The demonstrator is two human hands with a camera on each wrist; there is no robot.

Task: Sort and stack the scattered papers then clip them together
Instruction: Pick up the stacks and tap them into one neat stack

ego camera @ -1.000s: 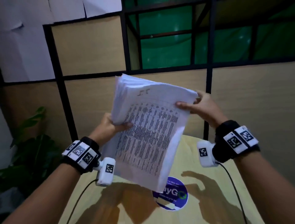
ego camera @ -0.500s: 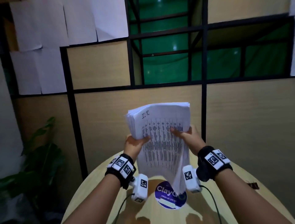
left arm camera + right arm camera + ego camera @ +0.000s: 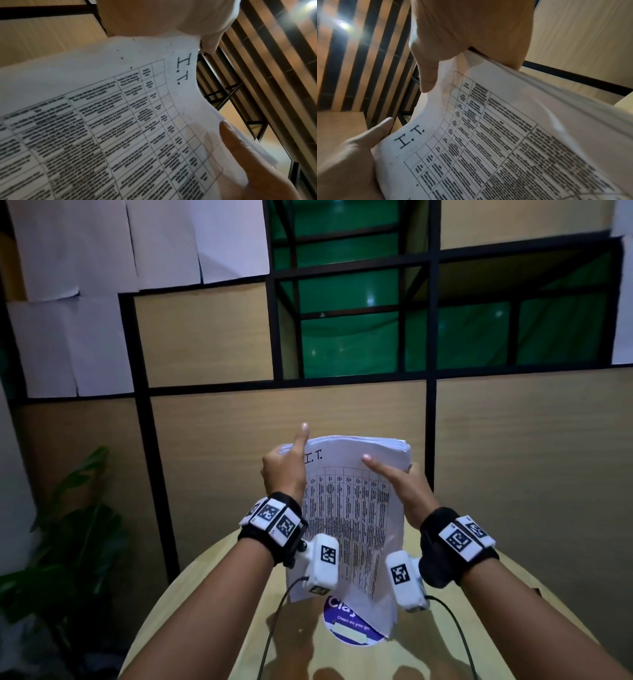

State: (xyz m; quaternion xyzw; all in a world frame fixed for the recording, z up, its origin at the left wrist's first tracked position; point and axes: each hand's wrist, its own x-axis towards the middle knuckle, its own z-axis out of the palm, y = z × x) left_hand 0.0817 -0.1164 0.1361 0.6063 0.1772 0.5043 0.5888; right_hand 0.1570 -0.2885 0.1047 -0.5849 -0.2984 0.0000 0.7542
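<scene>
A thick stack of printed papers [image 3: 356, 525], its top sheet a table marked "I.T.", stands upright between both hands, lower edge down at the round wooden table [image 3: 212, 594]. My left hand [image 3: 284, 470] holds the upper left corner, thumb pointing straight up along the edge. My right hand [image 3: 407, 491] pinches the upper right part, thumb laid across the front sheet and fingers behind. The left wrist view shows the stack [image 3: 120, 121] under my left hand [image 3: 154, 16]. In the right wrist view my right hand [image 3: 471, 27] clamps the stack [image 3: 505, 135].
A purple round sticker [image 3: 346, 628] lies on the table under the stack's bottom edge. A small dark object [image 3: 536, 590] sits at the table's right edge behind my right forearm. A wood-panelled partition [image 3: 513, 457] stands just behind the table, a plant [image 3: 78, 525] at left.
The stack has come down from a tilted, raised position to stand upright with its lower edge at the table. Both hands have slid up to its top corners.
</scene>
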